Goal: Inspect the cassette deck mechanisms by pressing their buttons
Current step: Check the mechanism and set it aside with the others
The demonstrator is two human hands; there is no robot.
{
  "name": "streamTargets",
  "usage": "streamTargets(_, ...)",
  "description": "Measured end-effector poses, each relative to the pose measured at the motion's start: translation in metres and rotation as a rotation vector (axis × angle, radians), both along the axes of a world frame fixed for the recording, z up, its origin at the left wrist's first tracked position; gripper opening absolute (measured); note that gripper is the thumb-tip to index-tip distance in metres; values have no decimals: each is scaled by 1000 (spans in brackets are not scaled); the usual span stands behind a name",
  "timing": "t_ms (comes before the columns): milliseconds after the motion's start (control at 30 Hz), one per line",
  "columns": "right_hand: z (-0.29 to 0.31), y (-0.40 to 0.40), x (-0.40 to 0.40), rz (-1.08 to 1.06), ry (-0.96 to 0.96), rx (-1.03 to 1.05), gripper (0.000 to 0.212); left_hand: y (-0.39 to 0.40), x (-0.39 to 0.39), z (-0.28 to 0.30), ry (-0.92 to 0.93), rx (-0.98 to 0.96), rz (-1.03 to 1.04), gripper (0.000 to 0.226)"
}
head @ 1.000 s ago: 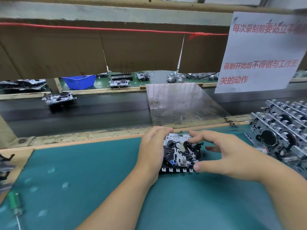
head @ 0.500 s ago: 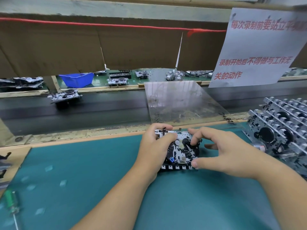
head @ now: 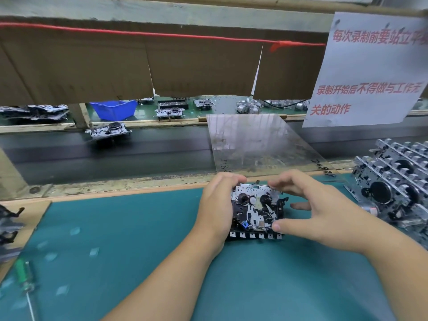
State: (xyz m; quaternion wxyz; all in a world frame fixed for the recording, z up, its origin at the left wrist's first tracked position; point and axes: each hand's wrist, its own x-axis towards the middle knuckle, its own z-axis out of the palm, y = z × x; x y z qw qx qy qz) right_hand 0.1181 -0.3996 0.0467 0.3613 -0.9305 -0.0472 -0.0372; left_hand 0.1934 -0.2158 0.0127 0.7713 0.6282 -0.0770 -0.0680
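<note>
From the head view, the cassette deck mechanism (head: 256, 210) is sitting on the teal surface (head: 139, 239), button row facing the person. The left hand (head: 216, 206) is gripping its left edge, fingers curling over the top. The right hand (head: 322, 210) is pinching it, thumb at the front corner, fingers over the back edge. More stacked mechanisms (head: 398, 179) are waiting at right.

Two bare forearms and hands, nothing worn

The left hand (head: 216, 205) and right hand (head: 324, 212) are uncovered: no gloves, rings, watch or wristband. Behind the fingers (head: 286, 181), both forearms are bare down to the frame's lower edge, with no sleeve showing. The fingernails are short and unpainted.
</note>
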Motion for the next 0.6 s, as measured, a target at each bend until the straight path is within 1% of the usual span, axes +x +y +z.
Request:
streamTargets(67,0,0,0,7,-8,-14,63,0,0,1,-7,-5,11,23)
streamTargets(100,0,1,0,7,-13,-32,62,0,0,1,-9,-6,14,22)
streamTargets(167,0,1,0,0,-23,-53,54,-1,0,0,0,-12,13,22)
streamTargets(233,0,2,0,-6,-20,-63,40,-2,0,-1,15,-23,12,21)
streamTargets(300,1,2,0,-14,-18,-86,35,-2,1,-2,29,-30,9,20)
streamTargets(367,0,2,-1,-14,-5,-108,40,-2,4,-3,75,-56,31,15)
streamTargets(467,-6,7,0,7,38,-172,61,3,11,-3,231,-151,54,15)
streamTargets(533,-14,15,4,-14,-50,-271,64,7,15,-3,295,-171,13,22)
streamTargets(600,-20,21,10,-52,-222,-340,54,9,17,-3,315,-197,-17,23)
